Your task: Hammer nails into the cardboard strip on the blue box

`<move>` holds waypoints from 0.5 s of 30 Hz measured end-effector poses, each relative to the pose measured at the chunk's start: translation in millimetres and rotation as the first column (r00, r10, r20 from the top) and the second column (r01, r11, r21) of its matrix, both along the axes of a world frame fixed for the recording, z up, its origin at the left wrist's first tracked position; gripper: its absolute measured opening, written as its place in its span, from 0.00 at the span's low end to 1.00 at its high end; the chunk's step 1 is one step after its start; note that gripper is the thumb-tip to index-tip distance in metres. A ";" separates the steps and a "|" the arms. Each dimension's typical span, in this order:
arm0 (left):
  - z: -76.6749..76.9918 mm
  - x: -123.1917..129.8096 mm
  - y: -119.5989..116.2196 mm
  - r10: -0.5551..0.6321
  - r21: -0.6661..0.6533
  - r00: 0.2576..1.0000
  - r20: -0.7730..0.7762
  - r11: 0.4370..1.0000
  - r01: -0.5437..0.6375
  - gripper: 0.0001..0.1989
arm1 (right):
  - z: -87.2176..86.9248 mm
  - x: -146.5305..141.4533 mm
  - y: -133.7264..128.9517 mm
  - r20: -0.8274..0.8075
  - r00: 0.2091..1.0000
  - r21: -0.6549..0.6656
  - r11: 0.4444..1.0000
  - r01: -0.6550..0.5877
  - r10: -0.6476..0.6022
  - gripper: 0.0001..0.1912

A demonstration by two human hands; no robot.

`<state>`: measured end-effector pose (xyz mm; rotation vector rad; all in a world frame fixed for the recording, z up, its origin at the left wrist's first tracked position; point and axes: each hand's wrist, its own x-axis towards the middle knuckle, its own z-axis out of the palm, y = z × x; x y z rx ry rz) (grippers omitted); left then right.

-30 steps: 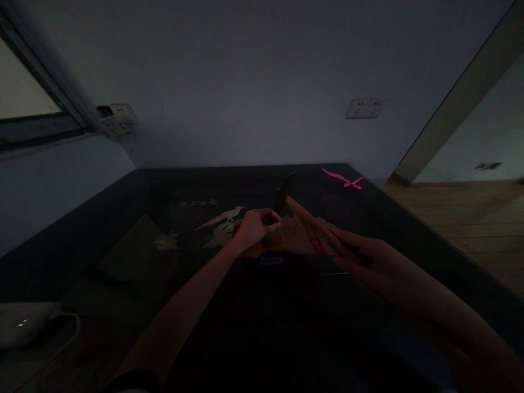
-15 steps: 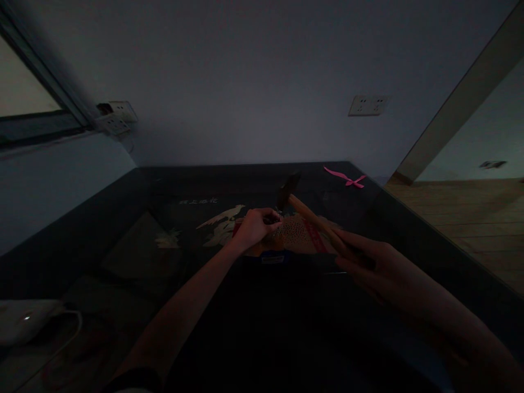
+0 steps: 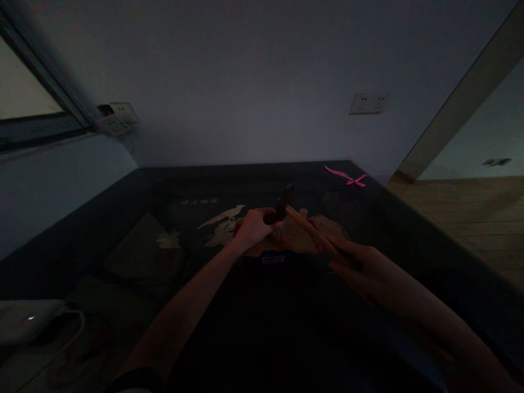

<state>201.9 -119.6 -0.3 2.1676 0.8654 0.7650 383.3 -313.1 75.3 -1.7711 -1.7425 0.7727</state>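
My right hand (image 3: 362, 267) is wrapped round the wooden handle of a hammer (image 3: 305, 224). The dark hammer head is right at the fingertips of my left hand (image 3: 254, 226) and partly covers them. My left thumb and fingers are closed in a pinch, and whatever they hold is too small and dark to make out. Beneath both lies a flat, colourful piece like a packet (image 3: 297, 234), with a speckled tan middle, red parts and a blue patch with a pale label at its near edge. My left hand rests over its left end.
A dark tabletop (image 3: 245, 305) bears a pale bird and flower design. A pink ribbon (image 3: 352, 180) lies at the back right. At the lower left is a white power strip (image 3: 28, 322) with a cable and a lit lamp. Wall sockets (image 3: 368, 103) sit behind.
The hammer head has come down and slightly left, onto my left fingertips' spot. My right hand has shifted a little left with it. My left hand stays in place.
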 end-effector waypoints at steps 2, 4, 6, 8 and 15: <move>1.3 -0.4 -0.5 -0.001 0.017 1.000 -0.013 1.000 0.001 0.08 | -0.7 0.6 0.9 0.006 1.000 -0.030 1.000 0.008 -0.008 0.25; 1.3 -0.2 -0.8 -0.004 0.019 1.000 -0.011 1.000 0.004 0.07 | 1.0 1.3 -0.4 -0.008 1.000 -0.032 0.999 0.015 -0.016 0.27; 0.0 0.2 -0.6 -0.005 0.004 1.000 0.004 1.000 0.005 0.06 | 3.8 1.3 -2.2 -0.023 1.000 -0.019 1.000 0.013 -0.014 0.28; -1.8 0.4 0.3 -0.006 -0.013 1.000 0.020 1.000 0.007 0.06 | 5.0 0.2 -2.5 -0.025 1.000 -0.002 1.000 0.009 -0.009 0.28; -0.7 -1.2 0.4 -0.010 0.024 1.000 -0.027 1.000 0.010 0.09 | 1.7 -0.3 0.0 0.003 1.000 -0.001 1.000 0.001 -0.001 0.25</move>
